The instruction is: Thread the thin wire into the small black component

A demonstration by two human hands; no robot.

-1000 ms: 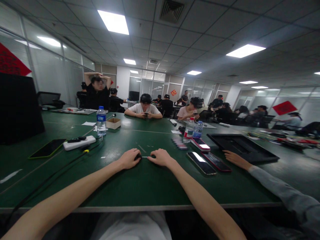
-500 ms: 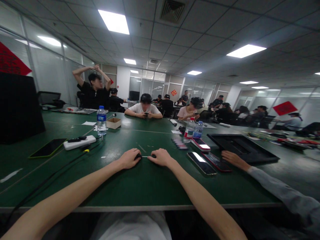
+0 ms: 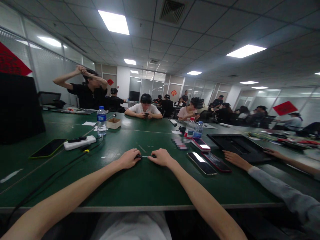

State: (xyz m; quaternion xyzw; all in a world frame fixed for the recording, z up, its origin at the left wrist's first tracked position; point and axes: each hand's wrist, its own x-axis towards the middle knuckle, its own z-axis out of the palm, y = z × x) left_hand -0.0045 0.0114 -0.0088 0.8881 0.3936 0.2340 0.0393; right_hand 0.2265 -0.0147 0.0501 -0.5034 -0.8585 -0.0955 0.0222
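My left hand [image 3: 128,158] rests on the green table [image 3: 140,186], its fingers closed round one dark end of a thin metal rod [image 3: 144,157]. Round the other dark end, my right hand [image 3: 160,157] is closed too. The bright rod lies level between both hands, just above or on the tabletop. Fingers cover most of its ends, so I cannot make out what kind of tool it is. Nearest to my right hand lies a dark phone [image 3: 202,163] with a bright reflection.
Right of me, another person's hand [image 3: 236,160] is beside a black tray [image 3: 242,146] and a red-edged phone [image 3: 217,162]. Bottles [image 3: 189,128], a white power strip [image 3: 79,142], a green-edged phone [image 3: 48,148] and a small box [image 3: 113,123] stand or lie around.
My hands and the rod keep their place. The person at the back left leans further left with arms raised. At the right, the neighbour's second hand has come in at the black tray.
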